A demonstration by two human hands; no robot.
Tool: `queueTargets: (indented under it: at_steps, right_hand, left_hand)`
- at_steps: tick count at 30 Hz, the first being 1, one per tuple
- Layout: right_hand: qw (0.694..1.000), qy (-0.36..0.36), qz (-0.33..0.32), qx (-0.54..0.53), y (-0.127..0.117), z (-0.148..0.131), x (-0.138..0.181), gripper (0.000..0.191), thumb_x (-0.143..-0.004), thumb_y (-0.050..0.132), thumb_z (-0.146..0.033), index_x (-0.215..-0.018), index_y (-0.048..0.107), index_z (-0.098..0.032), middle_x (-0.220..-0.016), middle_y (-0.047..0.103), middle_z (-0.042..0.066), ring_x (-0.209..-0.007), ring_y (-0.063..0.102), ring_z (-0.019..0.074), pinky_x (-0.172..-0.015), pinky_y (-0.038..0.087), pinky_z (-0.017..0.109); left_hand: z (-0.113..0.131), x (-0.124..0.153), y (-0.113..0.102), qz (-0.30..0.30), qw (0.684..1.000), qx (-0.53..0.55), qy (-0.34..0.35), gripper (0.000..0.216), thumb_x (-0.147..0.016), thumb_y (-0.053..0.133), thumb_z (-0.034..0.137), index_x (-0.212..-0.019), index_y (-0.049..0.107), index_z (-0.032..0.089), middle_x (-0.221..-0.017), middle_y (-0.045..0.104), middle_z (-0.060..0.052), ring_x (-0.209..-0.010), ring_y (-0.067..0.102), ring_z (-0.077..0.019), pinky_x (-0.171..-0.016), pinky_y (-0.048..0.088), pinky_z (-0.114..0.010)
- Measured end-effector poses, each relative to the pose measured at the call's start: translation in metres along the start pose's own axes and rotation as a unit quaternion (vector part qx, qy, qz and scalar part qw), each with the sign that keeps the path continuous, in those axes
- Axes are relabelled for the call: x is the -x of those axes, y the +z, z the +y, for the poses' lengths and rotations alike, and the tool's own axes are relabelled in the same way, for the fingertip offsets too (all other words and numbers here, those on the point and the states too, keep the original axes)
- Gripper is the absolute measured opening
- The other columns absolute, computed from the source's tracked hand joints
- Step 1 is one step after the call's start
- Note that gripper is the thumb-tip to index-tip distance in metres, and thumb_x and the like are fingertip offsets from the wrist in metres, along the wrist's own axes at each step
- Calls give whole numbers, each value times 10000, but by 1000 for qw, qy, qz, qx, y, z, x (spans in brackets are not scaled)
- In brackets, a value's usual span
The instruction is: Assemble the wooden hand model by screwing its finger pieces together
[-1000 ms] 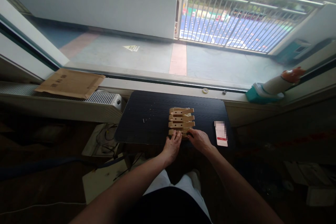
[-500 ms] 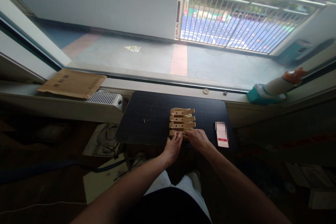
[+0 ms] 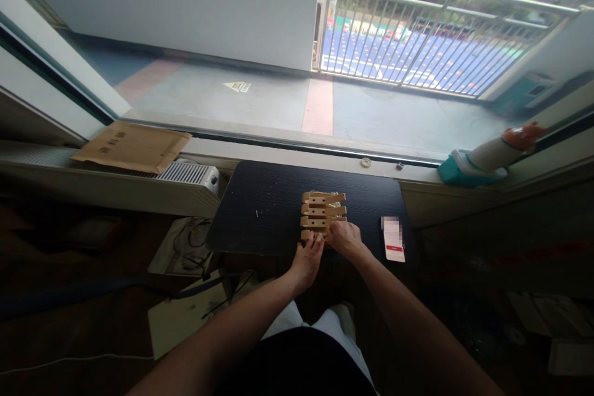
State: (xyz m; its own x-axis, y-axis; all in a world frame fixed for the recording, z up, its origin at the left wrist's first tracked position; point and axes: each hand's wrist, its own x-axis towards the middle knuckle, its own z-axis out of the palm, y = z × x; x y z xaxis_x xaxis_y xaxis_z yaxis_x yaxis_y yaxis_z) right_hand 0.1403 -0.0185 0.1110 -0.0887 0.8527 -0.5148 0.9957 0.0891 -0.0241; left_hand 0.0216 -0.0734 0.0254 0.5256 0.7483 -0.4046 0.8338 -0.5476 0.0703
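A row of several pale wooden pieces (image 3: 323, 209) lies side by side on a small black table (image 3: 264, 210). My left hand (image 3: 307, 260) rests at the table's near edge with its fingertips on the nearest wooden piece. My right hand (image 3: 346, 238) lies over the right end of that same piece, fingers curled on it. Whether either hand grips the piece or only touches it is unclear. My forearms reach in from below.
A white and red card (image 3: 393, 240) lies on the table's right side. Behind the table runs a window sill with a brown envelope (image 3: 132, 147) on a radiator and a teal and white object (image 3: 482, 158) at the right. Cables and papers lie on the floor.
My right hand has slid left and forward over the nearest wooden piece. My left hand has stayed at the piece's left end.
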Motion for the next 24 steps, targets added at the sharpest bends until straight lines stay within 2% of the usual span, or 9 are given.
queueTargets:
  at_steps: [3, 7, 10, 14, 18, 24]
  right_hand:
    - [1000, 0, 1, -2, -4, 2, 5, 318, -908, 409, -264, -986, 703, -175, -1008, 717, 134, -929, 672, 226, -741, 490, 290]
    - [998, -59, 5, 16, -10, 3, 10, 254, -855, 515, -213, -1035, 691, -175, -1021, 713, 134, -962, 662, 247, -787, 485, 316]
    - [994, -107, -1, 28, -10, 2, 9, 260, -864, 481, -141, -963, 720, -165, -991, 719, 133, -971, 658, 242, -808, 478, 304]
    - [991, -130, -8, 32, -6, 1, 3, 272, -860, 471, -114, -936, 731, -126, -982, 718, 159, -967, 658, 248, -806, 479, 294]
    - [993, -117, -5, 24, -4, 5, 1, 250, -861, 506, -184, -979, 724, -153, -996, 719, 144, -971, 658, 240, -804, 476, 281]
    - [999, -43, -3, 19, -1, 7, 1, 285, -881, 452, -222, -975, 717, -175, -1001, 721, 131, -937, 672, 226, -759, 490, 282]
  left_hand:
    - [0, -1, 2, 5, 1000, -4, 0, 719, -781, 471, 98, -1465, 253, 155, -1552, 191, -150, -1407, 171, -367, -963, 426, -562]
    - [-1, -1, 4, 16, 1000, -10, -1, 699, -786, 459, 92, -1457, 273, 147, -1547, 212, -139, -1404, 179, -363, -969, 429, -558]
    - [-1, 0, 1, 17, 1000, -15, -3, 682, -790, 445, 87, -1451, 289, 150, -1540, 234, -133, -1403, 181, -358, -973, 432, -550]
    - [0, 3, -3, 17, 1000, -13, -4, 686, -787, 439, 79, -1452, 285, 138, -1535, 247, -133, -1400, 183, -353, -970, 439, -542]
    - [1, 3, -3, 24, 1000, 6, -5, 702, -787, 436, 79, -1463, 269, 168, -1545, 223, -122, -1403, 180, -356, -974, 429, -552]
    - [1, 0, 1, 9, 1000, 5, -5, 699, -793, 437, 91, -1465, 260, 163, -1549, 209, -131, -1410, 159, -361, -976, 415, -560]
